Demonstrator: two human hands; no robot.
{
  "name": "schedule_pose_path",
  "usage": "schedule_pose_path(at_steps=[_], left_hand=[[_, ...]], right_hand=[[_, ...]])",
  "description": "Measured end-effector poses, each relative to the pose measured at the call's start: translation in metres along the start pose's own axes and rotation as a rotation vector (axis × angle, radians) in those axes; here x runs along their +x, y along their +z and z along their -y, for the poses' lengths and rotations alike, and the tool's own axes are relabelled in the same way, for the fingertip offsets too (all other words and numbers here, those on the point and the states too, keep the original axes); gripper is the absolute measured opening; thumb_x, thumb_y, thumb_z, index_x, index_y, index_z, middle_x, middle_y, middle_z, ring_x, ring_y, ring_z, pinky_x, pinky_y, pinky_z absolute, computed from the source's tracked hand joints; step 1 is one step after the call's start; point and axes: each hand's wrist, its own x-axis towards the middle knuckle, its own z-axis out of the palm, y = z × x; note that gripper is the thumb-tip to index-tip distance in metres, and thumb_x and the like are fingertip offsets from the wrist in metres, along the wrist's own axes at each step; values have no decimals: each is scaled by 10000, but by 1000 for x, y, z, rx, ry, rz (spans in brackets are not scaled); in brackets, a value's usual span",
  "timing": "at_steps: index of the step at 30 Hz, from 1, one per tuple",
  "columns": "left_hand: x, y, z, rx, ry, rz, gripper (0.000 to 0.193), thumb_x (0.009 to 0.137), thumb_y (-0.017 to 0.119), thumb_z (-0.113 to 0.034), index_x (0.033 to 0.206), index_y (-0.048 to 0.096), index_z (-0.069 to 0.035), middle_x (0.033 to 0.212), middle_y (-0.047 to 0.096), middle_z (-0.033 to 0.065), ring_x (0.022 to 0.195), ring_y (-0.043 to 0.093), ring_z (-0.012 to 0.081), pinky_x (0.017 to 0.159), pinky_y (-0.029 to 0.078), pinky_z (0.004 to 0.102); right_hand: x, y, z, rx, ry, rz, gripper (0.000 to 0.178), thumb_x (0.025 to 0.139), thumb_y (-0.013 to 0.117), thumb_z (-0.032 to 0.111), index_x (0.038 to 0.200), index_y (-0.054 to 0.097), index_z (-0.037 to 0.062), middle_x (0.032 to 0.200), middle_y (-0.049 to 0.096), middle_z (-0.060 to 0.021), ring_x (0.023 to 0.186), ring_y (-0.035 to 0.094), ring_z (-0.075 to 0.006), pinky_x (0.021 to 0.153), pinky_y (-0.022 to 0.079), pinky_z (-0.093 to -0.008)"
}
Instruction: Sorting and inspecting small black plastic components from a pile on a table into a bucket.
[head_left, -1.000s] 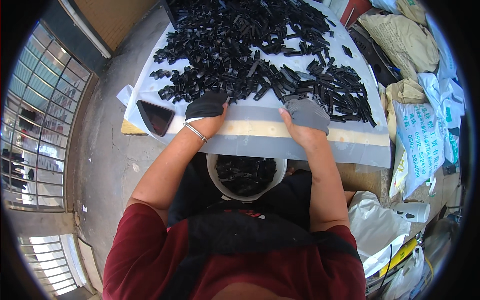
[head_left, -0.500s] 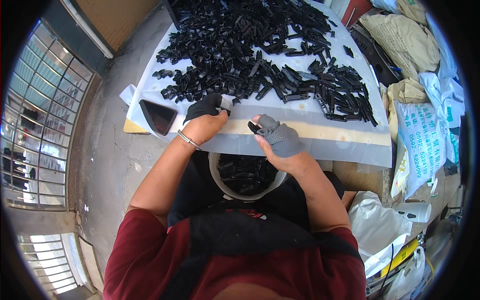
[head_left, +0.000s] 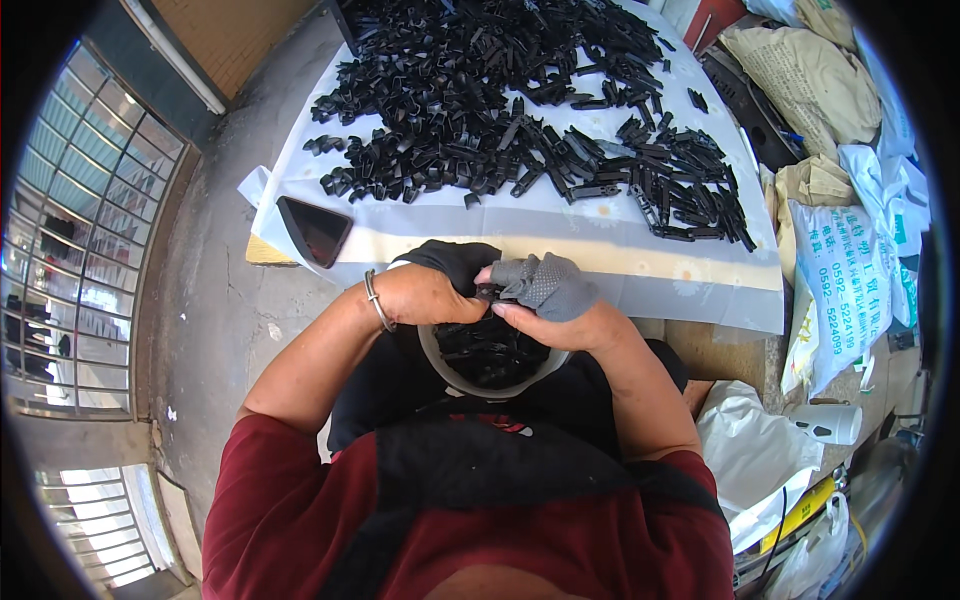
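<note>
Black plastic part (head_left: 490,294), small and mostly covered by my fingers, sits where my two hands meet, above the near edge of the table and the far side of the white bucket (head_left: 488,394). My right hand (head_left: 550,294), in a grey dotted fingerless glove, pinches it between thumb and fingers. My left hand (head_left: 445,281), in a black glove, is curled against it with the thumb turned inward; its fingers are hidden, so I cannot tell whether they grip it too. A metal bangle (head_left: 376,301) circles my left wrist. Below, dark pieces (head_left: 490,358) lie in the bucket. Beyond my hands, curved black clips (head_left: 400,165) and slender black bars (head_left: 695,180) are heaped on the flower-printed sheet (head_left: 690,285). A smartphone (head_left: 316,231) lies at the table's left edge.
</note>
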Motion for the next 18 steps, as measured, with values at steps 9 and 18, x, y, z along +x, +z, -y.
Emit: schedule_pose_path(at_steps=[9, 18], left_hand=[[0, 12, 18, -511, 127, 68, 443, 801, 614, -190, 1180, 498, 8, 1058, 590, 101, 921, 539, 146, 819, 432, 263], [1, 49, 11, -978, -154, -384, 373, 930, 440, -321, 1041, 597, -2, 906, 604, 47, 792, 529, 101, 701, 435, 220]], right_hand=[[3, -8, 12, -31, 134, 113, 294, 742, 691, 250, 961, 620, 67, 896, 620, -92, 829, 596, -228, 737, 466, -321], [5, 9, 20, -264, 70, -340, 253, 796, 625, 242, 967, 600, 58, 833, 615, -103, 758, 586, -271, 672, 460, -357]])
